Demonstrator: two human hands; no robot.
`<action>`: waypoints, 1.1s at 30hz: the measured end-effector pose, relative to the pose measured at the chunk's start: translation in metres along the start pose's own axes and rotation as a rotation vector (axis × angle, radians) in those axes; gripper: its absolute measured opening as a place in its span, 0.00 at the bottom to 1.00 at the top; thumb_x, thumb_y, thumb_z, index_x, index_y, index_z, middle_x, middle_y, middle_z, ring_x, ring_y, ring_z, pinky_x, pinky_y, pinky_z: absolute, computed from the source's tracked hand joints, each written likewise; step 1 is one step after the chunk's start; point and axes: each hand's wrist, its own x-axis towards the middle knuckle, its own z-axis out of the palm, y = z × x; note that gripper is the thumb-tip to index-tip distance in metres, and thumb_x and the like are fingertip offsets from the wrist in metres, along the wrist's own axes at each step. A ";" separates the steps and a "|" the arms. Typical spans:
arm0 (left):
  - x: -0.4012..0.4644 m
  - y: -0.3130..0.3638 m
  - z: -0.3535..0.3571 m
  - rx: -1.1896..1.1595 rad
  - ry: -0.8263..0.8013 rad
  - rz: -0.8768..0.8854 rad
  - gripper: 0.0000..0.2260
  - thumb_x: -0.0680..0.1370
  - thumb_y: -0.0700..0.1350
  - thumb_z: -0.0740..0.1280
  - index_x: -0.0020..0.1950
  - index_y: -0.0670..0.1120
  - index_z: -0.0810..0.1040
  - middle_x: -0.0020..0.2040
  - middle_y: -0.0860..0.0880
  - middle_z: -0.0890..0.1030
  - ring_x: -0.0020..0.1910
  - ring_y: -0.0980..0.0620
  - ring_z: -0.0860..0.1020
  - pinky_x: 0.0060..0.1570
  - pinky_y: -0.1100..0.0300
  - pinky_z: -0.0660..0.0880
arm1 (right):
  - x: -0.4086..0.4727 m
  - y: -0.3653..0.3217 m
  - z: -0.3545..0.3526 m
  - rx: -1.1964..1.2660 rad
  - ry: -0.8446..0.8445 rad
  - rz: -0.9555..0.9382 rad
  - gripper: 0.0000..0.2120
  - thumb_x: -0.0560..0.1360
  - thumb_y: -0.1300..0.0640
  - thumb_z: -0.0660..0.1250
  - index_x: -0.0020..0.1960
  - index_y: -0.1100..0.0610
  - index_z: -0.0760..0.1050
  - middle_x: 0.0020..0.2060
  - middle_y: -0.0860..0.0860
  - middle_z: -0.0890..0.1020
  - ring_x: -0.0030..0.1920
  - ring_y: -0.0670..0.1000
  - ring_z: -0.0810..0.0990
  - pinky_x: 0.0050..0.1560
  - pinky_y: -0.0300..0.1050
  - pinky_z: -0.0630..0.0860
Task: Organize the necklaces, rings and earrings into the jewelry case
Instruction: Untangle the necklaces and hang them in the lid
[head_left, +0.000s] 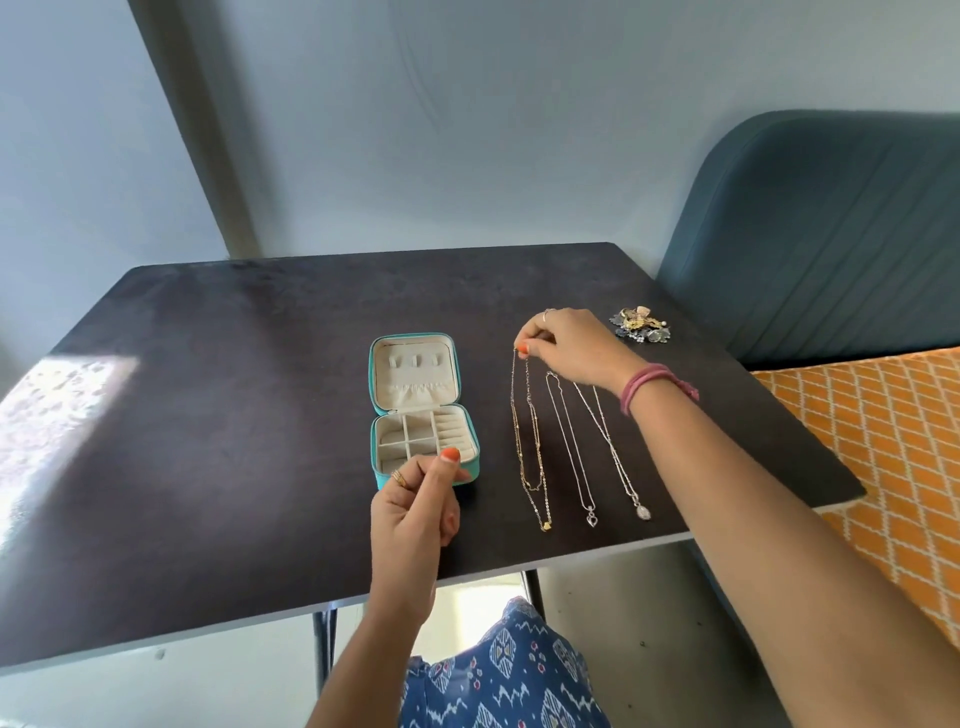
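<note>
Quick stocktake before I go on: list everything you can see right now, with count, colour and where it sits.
jewelry case: one, teal outside, cream lining, open on the table's middle, compartments look empty.
gold necklace: one, gold, laid out right of the case, top end pinched by the right hand.
silver necklaces: two, silver with pendants, flat on the table right of the gold one.
jewelry pile: one heap, gold and silver, far right of the table; pieces too small to count.
table: one, dark.
seat: one, blue back, orange patterned cushion, right of the table.
left hand: fingers curled, in front of the case; contents unclear.
right hand: pinch grip on the gold necklace.
</note>
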 end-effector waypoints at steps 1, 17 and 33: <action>0.001 0.005 0.001 -0.003 0.002 0.004 0.12 0.74 0.49 0.66 0.33 0.46 0.79 0.24 0.47 0.67 0.24 0.56 0.62 0.26 0.63 0.61 | -0.005 -0.004 -0.008 0.002 -0.027 -0.021 0.06 0.78 0.56 0.64 0.47 0.51 0.80 0.42 0.44 0.82 0.42 0.49 0.80 0.40 0.30 0.71; 0.073 0.117 0.061 0.106 -0.165 0.175 0.10 0.81 0.43 0.63 0.42 0.45 0.80 0.38 0.50 0.80 0.40 0.54 0.77 0.45 0.62 0.75 | -0.053 -0.075 -0.104 0.268 -0.091 -0.311 0.03 0.80 0.58 0.63 0.53 0.54 0.74 0.41 0.49 0.78 0.36 0.43 0.79 0.42 0.32 0.76; 0.078 0.153 0.085 -0.138 -0.358 -0.005 0.14 0.83 0.48 0.59 0.39 0.46 0.73 0.27 0.54 0.60 0.25 0.57 0.58 0.27 0.66 0.61 | -0.045 -0.083 -0.098 0.595 0.181 -0.397 0.04 0.78 0.58 0.67 0.51 0.53 0.78 0.42 0.55 0.81 0.43 0.50 0.77 0.44 0.44 0.75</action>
